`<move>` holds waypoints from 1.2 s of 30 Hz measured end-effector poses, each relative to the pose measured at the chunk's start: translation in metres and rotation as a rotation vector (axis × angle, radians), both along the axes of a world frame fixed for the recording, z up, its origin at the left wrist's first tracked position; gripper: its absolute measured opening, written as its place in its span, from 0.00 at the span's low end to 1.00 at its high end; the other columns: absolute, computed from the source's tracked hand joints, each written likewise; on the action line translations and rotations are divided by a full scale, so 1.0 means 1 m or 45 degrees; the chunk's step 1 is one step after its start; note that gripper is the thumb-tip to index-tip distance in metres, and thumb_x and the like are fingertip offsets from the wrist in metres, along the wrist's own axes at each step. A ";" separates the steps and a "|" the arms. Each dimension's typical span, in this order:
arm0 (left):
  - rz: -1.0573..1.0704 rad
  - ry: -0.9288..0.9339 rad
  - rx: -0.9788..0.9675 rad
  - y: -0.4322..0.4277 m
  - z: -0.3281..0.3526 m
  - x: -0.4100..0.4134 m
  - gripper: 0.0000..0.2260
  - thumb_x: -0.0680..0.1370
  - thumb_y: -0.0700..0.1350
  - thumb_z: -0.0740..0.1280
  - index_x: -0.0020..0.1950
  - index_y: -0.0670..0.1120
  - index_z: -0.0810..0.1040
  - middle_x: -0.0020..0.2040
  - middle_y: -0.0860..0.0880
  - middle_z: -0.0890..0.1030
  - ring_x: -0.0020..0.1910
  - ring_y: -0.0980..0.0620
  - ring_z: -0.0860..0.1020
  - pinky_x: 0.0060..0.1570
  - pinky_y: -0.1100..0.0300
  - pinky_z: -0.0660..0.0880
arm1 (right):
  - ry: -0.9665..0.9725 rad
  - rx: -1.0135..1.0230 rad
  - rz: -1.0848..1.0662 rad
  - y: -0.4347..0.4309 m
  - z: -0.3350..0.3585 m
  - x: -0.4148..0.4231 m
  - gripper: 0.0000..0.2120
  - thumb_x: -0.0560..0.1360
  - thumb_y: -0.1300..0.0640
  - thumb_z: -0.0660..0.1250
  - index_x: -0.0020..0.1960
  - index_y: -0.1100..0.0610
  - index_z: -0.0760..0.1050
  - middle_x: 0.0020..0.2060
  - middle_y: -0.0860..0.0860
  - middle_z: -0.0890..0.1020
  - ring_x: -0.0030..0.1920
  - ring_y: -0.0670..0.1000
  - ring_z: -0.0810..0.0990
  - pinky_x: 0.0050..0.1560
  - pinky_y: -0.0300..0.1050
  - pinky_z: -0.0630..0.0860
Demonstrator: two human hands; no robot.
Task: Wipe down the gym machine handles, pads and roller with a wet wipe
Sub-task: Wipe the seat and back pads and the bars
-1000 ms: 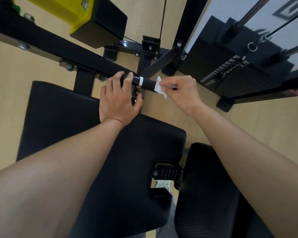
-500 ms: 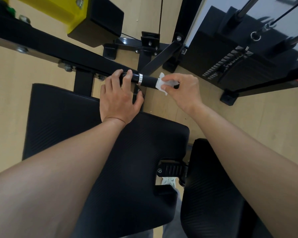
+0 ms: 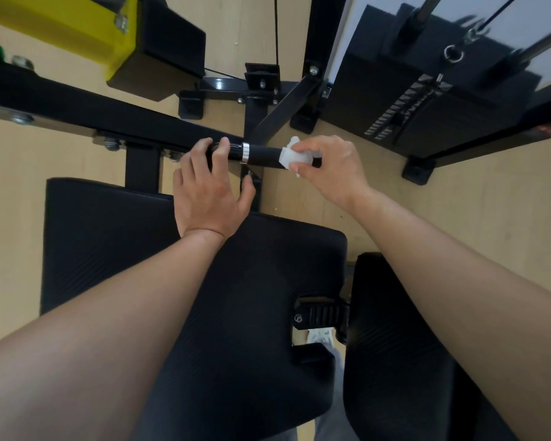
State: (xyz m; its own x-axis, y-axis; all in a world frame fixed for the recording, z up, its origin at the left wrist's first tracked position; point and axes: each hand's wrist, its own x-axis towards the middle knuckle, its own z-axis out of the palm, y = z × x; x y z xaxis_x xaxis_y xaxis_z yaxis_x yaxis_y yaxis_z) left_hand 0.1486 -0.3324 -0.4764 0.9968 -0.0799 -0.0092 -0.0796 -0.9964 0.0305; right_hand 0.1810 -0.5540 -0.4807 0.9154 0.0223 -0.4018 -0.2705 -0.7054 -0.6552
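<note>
- Since the earlier frames the wet wipe (image 3: 291, 157) has been slid a little further out along the handle (image 3: 264, 155), away from the silver ring (image 3: 245, 152) and towards the handle's free end, and is now folded round the grip rather than dabbed at its side
- The wipe is pinched onto the handle by the right hand (image 3: 328, 167), fingers curled over the top and thumb beneath
- The inner end of the handle, beside the frame bar (image 3: 109, 116), is held by the left hand (image 3: 210, 192), fingers hooked over it and thumb spread below; it is judged to be steadying the handle
- The stretch between ring and wipe is judged to be done already, with the tip being finished now; the seat pad (image 3: 204, 281) and the second pad (image 3: 411, 345) lie below the arms and are judged not yet wiped
- The handle's free end is covered by the right hand and the wipe, and its underside cannot be seen
- No roller can be made out, and the weight stack (image 3: 427, 106) is cut off at the frame's upper right edge
</note>
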 end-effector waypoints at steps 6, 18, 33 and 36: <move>0.006 0.013 -0.010 0.000 0.000 0.000 0.29 0.80 0.60 0.60 0.76 0.45 0.64 0.72 0.39 0.69 0.66 0.38 0.72 0.63 0.45 0.72 | -0.063 -0.295 -0.203 -0.021 0.003 -0.022 0.14 0.78 0.49 0.71 0.62 0.51 0.81 0.56 0.47 0.81 0.58 0.50 0.75 0.57 0.43 0.70; 0.004 0.000 0.017 -0.001 0.001 -0.001 0.29 0.80 0.60 0.60 0.76 0.45 0.64 0.72 0.40 0.69 0.65 0.39 0.72 0.63 0.46 0.72 | 0.827 1.455 -1.882 0.003 -0.001 -0.057 0.13 0.79 0.59 0.71 0.62 0.61 0.77 0.57 0.57 0.83 0.57 0.54 0.82 0.52 0.44 0.81; 0.001 -0.002 -0.002 0.000 0.000 0.000 0.29 0.79 0.60 0.60 0.76 0.45 0.64 0.71 0.39 0.70 0.65 0.38 0.72 0.61 0.45 0.73 | 0.838 1.585 -2.089 0.009 0.000 -0.036 0.14 0.77 0.63 0.72 0.62 0.64 0.78 0.52 0.61 0.84 0.51 0.56 0.84 0.47 0.44 0.85; 0.003 0.001 0.001 0.000 0.000 0.000 0.30 0.79 0.60 0.60 0.76 0.45 0.64 0.71 0.39 0.69 0.65 0.38 0.72 0.61 0.45 0.73 | 0.759 1.751 -2.130 0.013 0.003 -0.036 0.14 0.78 0.66 0.70 0.63 0.65 0.78 0.51 0.63 0.85 0.51 0.57 0.85 0.47 0.46 0.85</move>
State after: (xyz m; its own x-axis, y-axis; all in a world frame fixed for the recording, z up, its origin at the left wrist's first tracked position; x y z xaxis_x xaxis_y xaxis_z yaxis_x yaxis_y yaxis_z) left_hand 0.1490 -0.3327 -0.4768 0.9969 -0.0779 -0.0099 -0.0776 -0.9965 0.0301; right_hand 0.1447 -0.5405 -0.4773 0.2191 0.0193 -0.9755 -0.2420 0.9696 -0.0351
